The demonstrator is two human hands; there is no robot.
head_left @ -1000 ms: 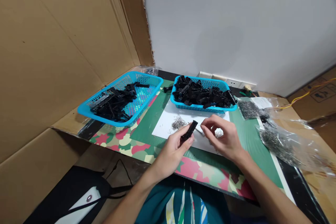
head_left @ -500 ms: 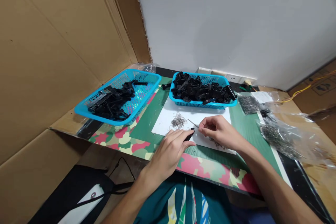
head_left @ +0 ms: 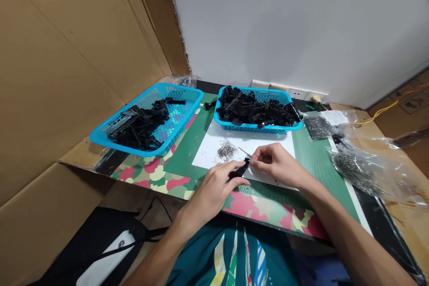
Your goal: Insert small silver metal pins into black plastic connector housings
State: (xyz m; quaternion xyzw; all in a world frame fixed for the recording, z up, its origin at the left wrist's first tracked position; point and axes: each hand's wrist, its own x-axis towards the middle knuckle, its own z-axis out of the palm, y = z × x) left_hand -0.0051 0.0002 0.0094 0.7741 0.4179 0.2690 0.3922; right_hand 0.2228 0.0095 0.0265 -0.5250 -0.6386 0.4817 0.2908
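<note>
1. Left hand [head_left: 212, 187]: closes around black plastic part [head_left: 240, 170], low over the table [head_left: 311, 163] near its front edge.
2. Right hand [head_left: 275, 165]: pinches thin metal pin [head_left: 244, 152] at the part's tip.
3. Part: probably light, stiff; best held mid-body.
4. Pin: probably slippery, bendable.

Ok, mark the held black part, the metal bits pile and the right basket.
black part [head_left: 240, 170]: head view, its middle.
metal bits pile [head_left: 227, 149]: head view, its centre.
right basket [head_left: 258, 128]: head view, front wall.
</note>
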